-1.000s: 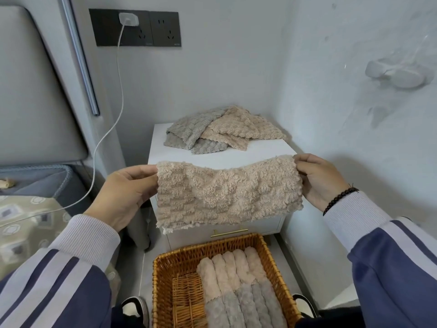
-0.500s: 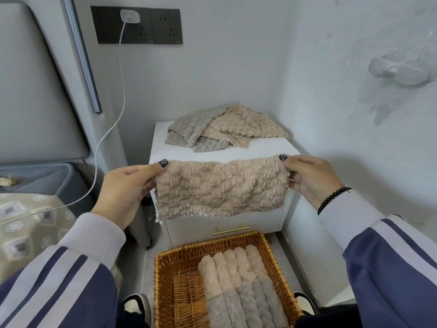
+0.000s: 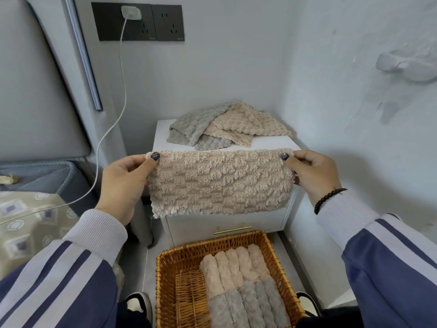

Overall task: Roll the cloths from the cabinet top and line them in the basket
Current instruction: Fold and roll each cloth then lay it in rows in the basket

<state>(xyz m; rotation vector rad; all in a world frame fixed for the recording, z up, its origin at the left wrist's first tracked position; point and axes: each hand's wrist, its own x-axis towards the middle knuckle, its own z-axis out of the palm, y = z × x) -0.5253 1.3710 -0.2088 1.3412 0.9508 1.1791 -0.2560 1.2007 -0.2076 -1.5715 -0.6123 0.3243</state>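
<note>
The left hand (image 3: 125,183) and right hand (image 3: 312,172) pinch the top corners of a beige cloth (image 3: 220,183), held stretched above the wicker basket (image 3: 272,245) lined with rolled cloths (image 3: 238,278). Loose cloths (image 3: 227,126) lie on the white cabinet (image 3: 163,136). No readable writing shows.

One wide-angle camera sits on the person's head and looks forward and down into a room corner. It is close: both forearms enter from the bottom corners, and the left hand (image 3: 123,185) and right hand (image 3: 312,176) fill the middle of the view. Beyond them the white cabinet (image 3: 227,145) stands against the back wall, its top seen from above. The wicker basket (image 3: 165,280) lies nearest, cut off by the bottom edge. Straight lines bow towards the frame edges. There is no second view.
</note>
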